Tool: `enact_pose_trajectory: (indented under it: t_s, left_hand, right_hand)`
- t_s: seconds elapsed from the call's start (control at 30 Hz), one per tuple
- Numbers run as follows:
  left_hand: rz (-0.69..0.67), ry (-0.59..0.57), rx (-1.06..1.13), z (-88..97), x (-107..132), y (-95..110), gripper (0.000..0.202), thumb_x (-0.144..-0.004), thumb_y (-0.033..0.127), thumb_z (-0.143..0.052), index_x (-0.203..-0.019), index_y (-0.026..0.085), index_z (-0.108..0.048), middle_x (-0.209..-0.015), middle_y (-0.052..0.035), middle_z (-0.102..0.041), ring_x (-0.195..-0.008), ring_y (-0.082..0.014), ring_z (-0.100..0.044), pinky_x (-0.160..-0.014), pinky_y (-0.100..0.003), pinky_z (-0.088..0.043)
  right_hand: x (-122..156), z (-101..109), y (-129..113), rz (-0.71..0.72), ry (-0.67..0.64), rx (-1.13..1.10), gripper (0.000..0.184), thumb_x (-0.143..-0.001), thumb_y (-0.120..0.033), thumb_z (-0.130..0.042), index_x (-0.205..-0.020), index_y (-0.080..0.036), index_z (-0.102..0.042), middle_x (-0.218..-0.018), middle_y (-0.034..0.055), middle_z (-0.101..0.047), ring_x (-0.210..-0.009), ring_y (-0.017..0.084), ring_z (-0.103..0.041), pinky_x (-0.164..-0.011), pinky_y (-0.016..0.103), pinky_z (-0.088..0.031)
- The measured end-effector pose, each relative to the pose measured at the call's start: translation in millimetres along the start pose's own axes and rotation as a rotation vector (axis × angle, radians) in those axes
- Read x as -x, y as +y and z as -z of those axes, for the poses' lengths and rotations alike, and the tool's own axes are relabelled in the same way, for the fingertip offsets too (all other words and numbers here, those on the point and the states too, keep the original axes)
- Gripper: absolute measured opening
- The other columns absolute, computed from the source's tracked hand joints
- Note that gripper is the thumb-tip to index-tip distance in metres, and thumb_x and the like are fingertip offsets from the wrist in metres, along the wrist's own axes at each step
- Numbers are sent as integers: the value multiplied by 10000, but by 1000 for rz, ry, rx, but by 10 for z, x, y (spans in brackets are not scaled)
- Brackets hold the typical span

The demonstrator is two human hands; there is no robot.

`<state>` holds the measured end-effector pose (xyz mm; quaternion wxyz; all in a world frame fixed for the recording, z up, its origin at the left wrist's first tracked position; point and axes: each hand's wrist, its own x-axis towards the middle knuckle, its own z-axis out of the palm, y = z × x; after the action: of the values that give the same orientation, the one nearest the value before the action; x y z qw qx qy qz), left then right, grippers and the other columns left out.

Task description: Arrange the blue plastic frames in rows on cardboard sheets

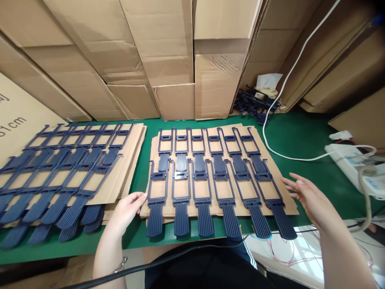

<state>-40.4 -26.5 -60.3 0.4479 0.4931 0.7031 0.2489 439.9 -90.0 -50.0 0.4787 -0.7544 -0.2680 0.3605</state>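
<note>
In front of me a cardboard sheet (192,192) carries two rows of dark blue plastic frames (204,218), each with a ribbed, tongue-like end. The front row's ribbed ends stick out past the sheet's near edge. My left hand (128,210) is at the sheet's left edge, with thumb and fingertips closed on it. At the right edge is my right hand (309,196), its fingers stretched and apart, the fingertips at or just beside the cardboard. More cardboard shows under this sheet. To the left, stacked cardboard sheets (128,176) bear similar blue frames (72,208).
Tall cardboard boxes (168,44) line the back of the green table (288,132). A heap of dark plastic pieces (252,102) lies at the back right. A white cable (296,158) curves to a white power strip (345,164). A black cable (180,253) crosses near my body.
</note>
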Motion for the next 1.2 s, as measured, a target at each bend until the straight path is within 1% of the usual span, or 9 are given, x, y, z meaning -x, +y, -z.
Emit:
enact_pose_trajectory:
  t_s: [0.23,0.4,0.57,0.7,0.87,0.93,1.03,1.1,1.2]
  left_hand:
    - [-11,-13,11,25,25,19,473,-659,622,-576,-645,150,-536,-487,25,-399,-472,-122,-372,-445,-215,-271]
    - [47,-15,129,66,91,-33,527,-570,654,-627,-724,158,-541,-612,3,-501,-529,-130,-453,-465,-206,-336]
    - [82,12,115,82,177,-106,597,-524,699,-615,-750,152,-542,-504,64,-370,-395,-71,-297,-378,-184,-230]
    - [85,17,113,91,202,-106,606,-508,685,-629,-774,149,-534,-508,51,-428,-391,-82,-339,-380,-198,-275]
    - [97,-28,166,89,160,-56,684,-472,664,-666,-889,137,-539,-542,6,-541,-410,-114,-401,-386,-215,-314]
    - [102,-59,187,84,136,-33,657,-476,653,-678,-874,146,-549,-584,-18,-583,-458,-144,-477,-421,-229,-369]
    - [87,-56,227,77,106,-6,609,-458,628,-711,-830,166,-572,-722,-58,-647,-642,-212,-598,-591,-276,-476]
    - [79,-50,271,74,87,0,599,-449,612,-728,-830,173,-585,-809,-75,-664,-763,-248,-620,-709,-312,-491]
    - [84,-34,329,70,54,-14,584,-454,577,-746,-855,178,-601,-847,-77,-670,-846,-266,-619,-788,-344,-485]
  right_hand:
    - [47,-46,-53,-53,18,-16,480,-842,-438,-446,-1276,-235,-416,-1191,109,-567,-1087,203,-520,-831,278,-435]
    - [35,-49,-48,-103,-29,-29,434,-854,-373,-428,-1275,-277,-395,-1171,56,-585,-1046,154,-540,-767,198,-461]
    - [2,-32,-3,-99,-102,-65,441,-833,-379,-488,-1260,-309,-398,-1216,22,-557,-1100,142,-514,-834,191,-462]
    - [-17,-33,-56,-145,-164,-219,353,-834,-298,-480,-1186,-297,-461,-1204,16,-566,-1148,105,-481,-863,151,-450]
    - [-95,-8,-229,-324,-213,-464,297,-843,-217,-406,-1125,-280,-471,-1061,71,-634,-1012,120,-583,-787,194,-513]
    - [-151,-14,-289,-362,-218,-488,254,-836,-186,-408,-1063,-260,-496,-975,87,-653,-904,125,-626,-749,203,-530]
    - [-235,-59,-367,-373,-210,-451,189,-821,-147,-437,-959,-235,-531,-887,83,-659,-764,126,-642,-677,204,-545]
    - [-280,-103,-416,-374,-200,-417,152,-814,-145,-460,-907,-226,-549,-868,73,-656,-727,127,-636,-637,202,-546]
    - [-337,-164,-467,-368,-229,-370,129,-804,-140,-482,-855,-207,-579,-851,70,-652,-684,115,-616,-597,178,-534]
